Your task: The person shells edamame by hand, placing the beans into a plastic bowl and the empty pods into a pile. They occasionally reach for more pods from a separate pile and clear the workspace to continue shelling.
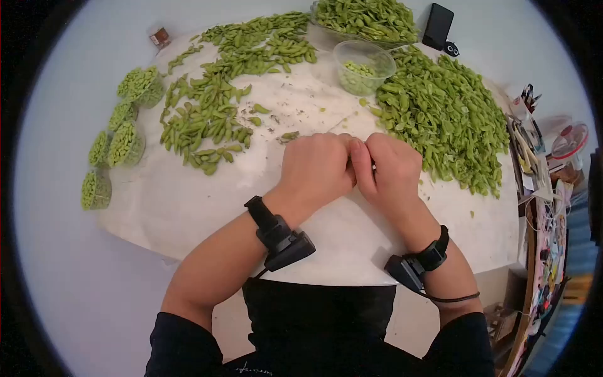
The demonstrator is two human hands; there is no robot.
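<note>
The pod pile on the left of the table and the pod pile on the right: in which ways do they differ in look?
The left pile is spread thin, with white table showing between pods; the right pile is a dense heap that hides the table. The left pile runs as a long loose band; the right pile is one compact mass. Both are green pods lying on the same table.
</note>
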